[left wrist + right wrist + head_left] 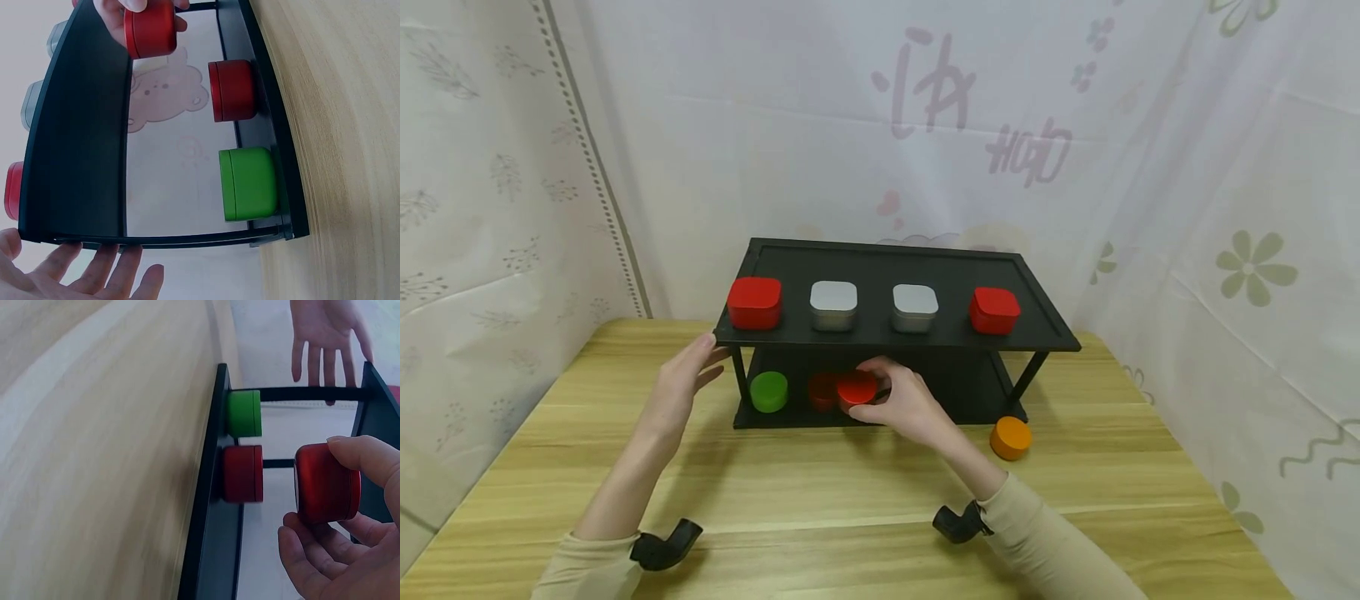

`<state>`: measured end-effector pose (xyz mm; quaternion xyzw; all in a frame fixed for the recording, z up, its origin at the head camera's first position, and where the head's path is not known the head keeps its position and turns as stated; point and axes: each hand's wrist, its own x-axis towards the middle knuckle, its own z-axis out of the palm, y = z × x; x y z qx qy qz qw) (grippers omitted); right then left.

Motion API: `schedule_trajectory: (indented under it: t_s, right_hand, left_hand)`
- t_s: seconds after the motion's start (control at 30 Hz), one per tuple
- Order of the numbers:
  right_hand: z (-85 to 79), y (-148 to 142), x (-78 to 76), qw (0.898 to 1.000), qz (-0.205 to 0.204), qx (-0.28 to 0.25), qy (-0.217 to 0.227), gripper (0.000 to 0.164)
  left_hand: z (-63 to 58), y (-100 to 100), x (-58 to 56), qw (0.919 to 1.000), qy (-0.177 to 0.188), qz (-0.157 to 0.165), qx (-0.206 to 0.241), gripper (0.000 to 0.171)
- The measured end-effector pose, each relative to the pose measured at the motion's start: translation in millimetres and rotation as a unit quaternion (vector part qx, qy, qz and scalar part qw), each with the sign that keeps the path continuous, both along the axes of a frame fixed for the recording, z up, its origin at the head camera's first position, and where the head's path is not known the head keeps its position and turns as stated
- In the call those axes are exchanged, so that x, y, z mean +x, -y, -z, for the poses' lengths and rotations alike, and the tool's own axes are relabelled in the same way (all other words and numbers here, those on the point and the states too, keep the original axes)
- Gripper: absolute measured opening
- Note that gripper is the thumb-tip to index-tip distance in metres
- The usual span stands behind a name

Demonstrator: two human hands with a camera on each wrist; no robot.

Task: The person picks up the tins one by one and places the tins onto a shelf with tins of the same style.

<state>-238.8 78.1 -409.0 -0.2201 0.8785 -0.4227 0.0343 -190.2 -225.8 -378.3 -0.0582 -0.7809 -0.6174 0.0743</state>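
Note:
My right hand (912, 407) grips a round red tin (322, 484) between thumb and fingers, in the gap between the two tiers of a black shelf (940, 268). In the right wrist view this tin is raised above the lower tier. A second red tin (232, 90) stands on that tier, with a green tin (249, 184) farther left beside it. My left hand (676, 390) is at the shelf's left end, its fingers extended and touching the upper tier's edge. Nothing is held in it.
On the upper tier stand two red square tins (755, 303) (995, 311) at the ends and two silver-white ones (833, 306) (914, 308) between them. An orange round tin (1011, 438) sits on the wooden table (790, 517) near the shelf's right front corner. A patterned curtain (737, 150) hangs behind.

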Motion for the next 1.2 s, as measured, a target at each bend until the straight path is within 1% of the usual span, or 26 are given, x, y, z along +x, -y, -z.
schedule_trajectory:
  t_s: [0.2,0.43,0.53,0.7,0.97,1.2]
  right_hand:
    - [0.8,-12,-5.7,1.0,0.017,0.008,0.0,0.053]
    - [2.0,-23,-10.2,0.999,0.044,0.018,0.001,0.052]
    - [3.5,-27,-12.6,0.998,0.052,0.019,0.001,0.052]
    - [7.3,-32,-16.9,0.998,0.061,0.023,0.003,0.053]
    - [11.9,-39,-19.9,0.998,0.063,0.019,0.013,0.053]
    - [15.4,-43,-24.1,0.997,0.074,0.03,0.018,0.054]
  left_hand:
    - [0.8,0,-0.7,1.0,-0.003,0.001,-0.006,0.056]
    - [1.2,1,-0.2,0.9999,-0.006,0.001,0.011,0.055]
    - [1.6,2,-0.5,0.9999,-0.006,0.001,0.011,0.055]
    - [1.4,2,-0.5,1.0,-0.004,0.0,0.001,0.055]
    - [2.1,1,0.9,0.9998,-0.005,0.007,0.016,0.056]
    - [2.5,1,0.6,0.9997,-0.012,0.009,0.02,0.055]
